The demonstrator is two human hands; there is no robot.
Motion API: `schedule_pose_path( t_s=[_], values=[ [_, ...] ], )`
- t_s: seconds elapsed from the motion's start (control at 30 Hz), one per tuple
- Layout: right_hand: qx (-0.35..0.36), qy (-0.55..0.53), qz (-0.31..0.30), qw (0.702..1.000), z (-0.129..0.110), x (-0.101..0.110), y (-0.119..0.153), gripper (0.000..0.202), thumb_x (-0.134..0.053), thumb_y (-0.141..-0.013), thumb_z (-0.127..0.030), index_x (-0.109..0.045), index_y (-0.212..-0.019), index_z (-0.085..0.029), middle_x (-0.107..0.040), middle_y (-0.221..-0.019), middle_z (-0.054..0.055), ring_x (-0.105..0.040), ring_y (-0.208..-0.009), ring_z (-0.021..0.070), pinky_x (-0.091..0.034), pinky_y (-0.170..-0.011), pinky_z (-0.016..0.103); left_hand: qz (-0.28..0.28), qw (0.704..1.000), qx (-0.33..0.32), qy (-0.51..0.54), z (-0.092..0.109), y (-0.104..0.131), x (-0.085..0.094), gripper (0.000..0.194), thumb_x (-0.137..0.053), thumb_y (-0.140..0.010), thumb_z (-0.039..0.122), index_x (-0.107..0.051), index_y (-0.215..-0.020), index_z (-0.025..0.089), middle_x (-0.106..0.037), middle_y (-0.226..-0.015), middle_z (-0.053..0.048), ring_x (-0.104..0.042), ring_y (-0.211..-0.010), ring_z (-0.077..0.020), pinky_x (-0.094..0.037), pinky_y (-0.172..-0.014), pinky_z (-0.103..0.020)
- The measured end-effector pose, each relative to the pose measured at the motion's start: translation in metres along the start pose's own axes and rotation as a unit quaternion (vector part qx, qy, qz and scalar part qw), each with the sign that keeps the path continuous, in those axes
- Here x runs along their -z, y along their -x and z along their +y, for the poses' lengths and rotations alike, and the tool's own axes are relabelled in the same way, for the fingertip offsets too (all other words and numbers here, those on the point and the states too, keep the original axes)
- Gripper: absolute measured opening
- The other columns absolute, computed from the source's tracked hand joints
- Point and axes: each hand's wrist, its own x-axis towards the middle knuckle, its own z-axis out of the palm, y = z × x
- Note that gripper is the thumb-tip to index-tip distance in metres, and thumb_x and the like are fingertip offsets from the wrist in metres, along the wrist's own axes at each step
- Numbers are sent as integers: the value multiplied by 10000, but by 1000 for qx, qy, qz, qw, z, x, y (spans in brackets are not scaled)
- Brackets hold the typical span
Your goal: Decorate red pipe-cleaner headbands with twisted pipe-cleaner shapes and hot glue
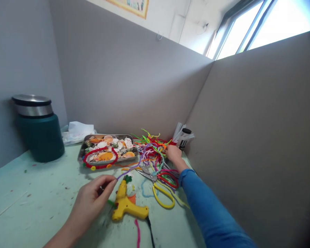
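Between thumb and forefinger, my left hand pinches one end of a purple pipe cleaner. The strand runs up into a tangled heap of coloured pipe cleaners. My right hand reaches to the right side of that heap, its fingers curled; what they grip is hidden among the strands. A yellow hot glue gun lies just right of my left hand. Scissors with yellow and red handles lie partly opened below the heap. A red pipe cleaner loop with small coloured dots leans on the tray.
A metal tray of seashells stands behind my left hand. The large dark green thermos is at the left, near white tissue. Clear sticks and a black-capped container stand at the back right. Grey partitions enclose the table.
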Motion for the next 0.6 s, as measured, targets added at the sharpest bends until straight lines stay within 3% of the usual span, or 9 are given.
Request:
schedule_pose_path(
  t_s=[0.17, 0.27, 0.43, 0.6],
  values=[
    [37, -114, 75, 990, 2, 33, -21, 279, -532, -894, -297, -546, -1130, -149, -575, -1125, 73, -596, -929, 196, -511, -777, 388, 47, 998, -34, -1, 1, -1, 2, 158, -584, -770, 378, -637, -732, 234, -645, -803, -16, -564, -682, -178, -414, -566, -226],
    [58, -193, 134, 970, -1, 54, -29, 237, -538, -880, -336, -624, -986, -143, -650, -950, 54, -618, -812, 170, -502, -722, 324, 54, 997, -58, -18, 1, -1, 2, 152, -570, -786, 359, -621, -728, 228, -624, -816, -23, -557, -699, -177, -412, -583, -230],
    [60, -338, 251, 905, -10, 82, -26, 363, -510, -805, -413, -702, -870, -112, -624, -562, 16, -542, -508, 133, -411, -519, 249, 54, 993, -82, -60, 3, 1, 2, 186, -533, -815, 370, -618, -764, 213, -585, -809, -34, -541, -681, -173, -397, -583, -240],
    [36, -464, 318, 826, -14, 91, -2, 419, -500, -771, -430, -670, -938, -85, -513, -512, -38, -401, -410, 79, -335, -431, 216, 61, 993, -78, -63, 2, 0, 2, 193, -541, -806, 376, -632, -762, 212, -592, -767, -31, -539, -662, -176, -386, -570, -240]
  ],
)
